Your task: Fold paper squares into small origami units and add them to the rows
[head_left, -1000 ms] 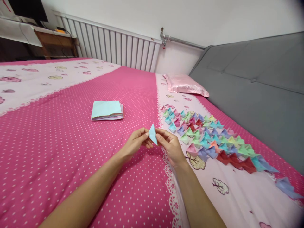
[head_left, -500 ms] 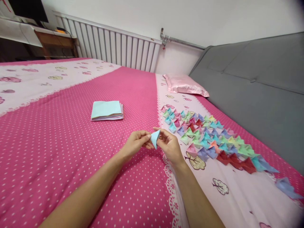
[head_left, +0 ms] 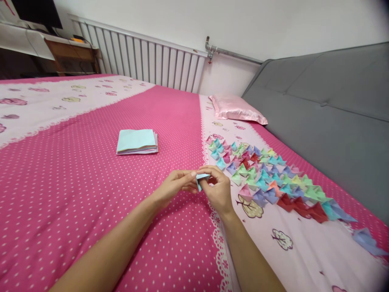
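Note:
Between my two hands is a small folded piece of light blue paper (head_left: 201, 177), its top edge tipped toward me. My left hand (head_left: 176, 184) pinches it at its left side. My right hand (head_left: 217, 188) grips the other side, with the thumb at the lower fold and the fingers over the far edge, hiding part of the paper. Both hands are just above the pink dotted bedspread (head_left: 170, 239). To the right of them stand rows of folded paper boats (head_left: 275, 186) in several colours.
A stack of coloured paper sheets (head_left: 136, 140), light blue on top, lies beyond my left hand. Farther back are a pink pillow (head_left: 237, 108), a white radiator (head_left: 139, 56) and a desk with a monitor (head_left: 38, 14). A grey padded headboard (head_left: 328, 89) borders the right.
The light blue paper has been turned from an upright triangle to a flatter, tilted position. My right fingers and thumb have closed farther over it, and my left hand has shifted slightly right.

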`<state>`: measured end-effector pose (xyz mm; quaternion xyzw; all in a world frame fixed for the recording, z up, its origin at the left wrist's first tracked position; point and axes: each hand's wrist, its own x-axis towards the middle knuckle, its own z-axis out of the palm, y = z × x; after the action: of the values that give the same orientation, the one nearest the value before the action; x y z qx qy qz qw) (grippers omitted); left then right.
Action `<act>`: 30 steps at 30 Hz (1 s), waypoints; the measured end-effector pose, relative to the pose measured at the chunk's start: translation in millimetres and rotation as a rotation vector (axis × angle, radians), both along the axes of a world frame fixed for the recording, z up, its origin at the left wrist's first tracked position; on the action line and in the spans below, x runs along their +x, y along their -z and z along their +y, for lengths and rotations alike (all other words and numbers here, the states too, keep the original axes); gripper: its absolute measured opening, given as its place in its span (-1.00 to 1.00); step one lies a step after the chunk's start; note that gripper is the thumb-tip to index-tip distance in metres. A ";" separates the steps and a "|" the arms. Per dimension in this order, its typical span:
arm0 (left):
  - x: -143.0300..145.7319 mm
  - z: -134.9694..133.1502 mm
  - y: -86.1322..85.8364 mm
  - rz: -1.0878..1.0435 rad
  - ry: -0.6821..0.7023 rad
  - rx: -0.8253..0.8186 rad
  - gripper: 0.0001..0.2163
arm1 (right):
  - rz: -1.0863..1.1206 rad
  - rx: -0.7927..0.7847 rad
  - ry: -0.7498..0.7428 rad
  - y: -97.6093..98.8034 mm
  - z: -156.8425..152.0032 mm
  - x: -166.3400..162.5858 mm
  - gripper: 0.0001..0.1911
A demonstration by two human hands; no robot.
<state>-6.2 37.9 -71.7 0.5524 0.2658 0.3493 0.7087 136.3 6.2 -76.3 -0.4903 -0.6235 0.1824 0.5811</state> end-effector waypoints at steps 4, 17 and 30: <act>3.5 -2.8 -1.0 -0.036 0.069 0.034 -0.59 | -0.082 0.059 0.067 -1.4 -2.8 -0.9 -0.77; -3.8 4.6 -6.0 -0.210 -0.157 -0.173 -0.69 | -0.355 -0.019 -0.139 -1.2 -2.9 10.0 -0.53; 1.6 4.7 0.3 0.091 -0.163 0.155 -0.59 | 0.122 -0.103 -0.042 1.9 5.8 2.7 -0.68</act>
<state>-4.6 42.6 -72.0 0.5972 0.3139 0.3999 0.6204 139.0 12.0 -78.2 -0.4944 -0.5870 0.2560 0.5878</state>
